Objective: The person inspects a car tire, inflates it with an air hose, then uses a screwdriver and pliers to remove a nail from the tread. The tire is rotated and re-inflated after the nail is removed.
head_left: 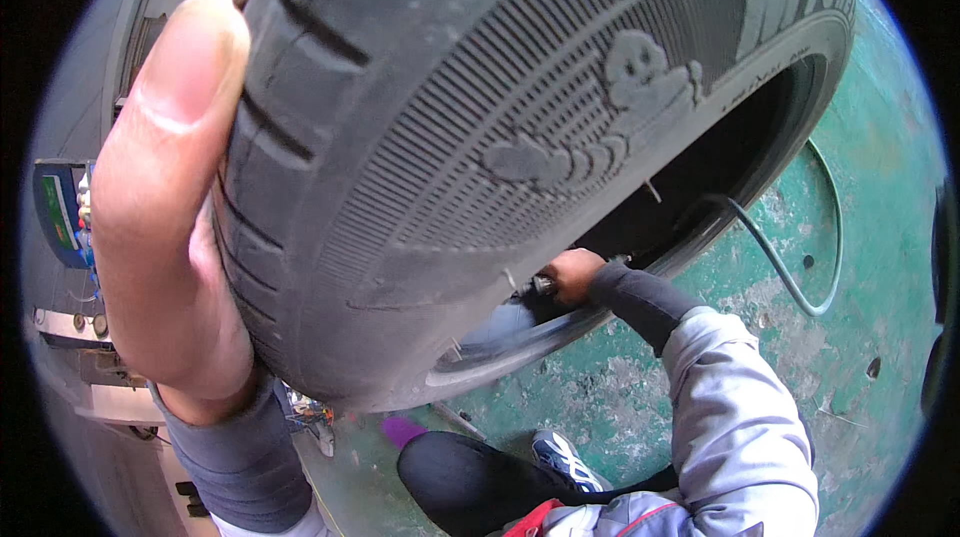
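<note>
Tire [430, 237] fills upper middle of frame, tilted; left hand [180, 177] grips its tread at left, so keep that hold firm to stop it rolling. Right hand [573, 277] is inside the opening, lower center, fingers looking wrapped round a dark tool [543, 285], tips hidden. I'd work with light, even pressure on the inner surface, keeping the hose [770, 259] at right slack and off the bead.
</note>
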`<state>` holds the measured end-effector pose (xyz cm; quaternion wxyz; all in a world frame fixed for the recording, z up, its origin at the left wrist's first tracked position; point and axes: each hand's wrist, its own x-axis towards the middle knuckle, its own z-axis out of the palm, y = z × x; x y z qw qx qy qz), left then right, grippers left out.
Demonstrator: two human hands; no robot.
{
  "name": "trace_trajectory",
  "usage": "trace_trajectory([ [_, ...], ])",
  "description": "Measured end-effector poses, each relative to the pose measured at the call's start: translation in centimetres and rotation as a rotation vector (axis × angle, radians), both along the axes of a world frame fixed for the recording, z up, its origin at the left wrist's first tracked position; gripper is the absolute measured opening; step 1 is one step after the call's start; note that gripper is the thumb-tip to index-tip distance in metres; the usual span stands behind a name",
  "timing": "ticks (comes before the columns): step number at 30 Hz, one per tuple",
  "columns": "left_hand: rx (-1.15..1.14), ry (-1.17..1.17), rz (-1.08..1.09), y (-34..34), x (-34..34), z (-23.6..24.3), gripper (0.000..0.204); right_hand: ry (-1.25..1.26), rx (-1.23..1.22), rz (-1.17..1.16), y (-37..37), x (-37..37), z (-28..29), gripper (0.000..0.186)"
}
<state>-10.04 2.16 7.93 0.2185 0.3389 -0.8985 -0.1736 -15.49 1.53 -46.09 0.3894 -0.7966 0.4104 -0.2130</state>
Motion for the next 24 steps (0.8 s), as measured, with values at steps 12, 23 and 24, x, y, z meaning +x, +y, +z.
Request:
trace_trajectory([
  [12, 0.19, 0.072, 0.052, 0.2, 0.0, -0.2, 0.074, -0.074, -0.018, -0.05, -0.3, 0.6, -0.2, 0.052],
  [23, -0.315, -0.271, -0.173, -0.2, -0.9, 0.1, 0.074, -0.089, 0.007, -0.058, -0.5, 0.6, 0.1, 0.045],
  [24, -0.32, -0.29, -0.159, -0.5, -1.1, 0.4, 0.075, -0.099, 0.006, 0.007, -0.4, 0.6, 0.1, 0.043],
])
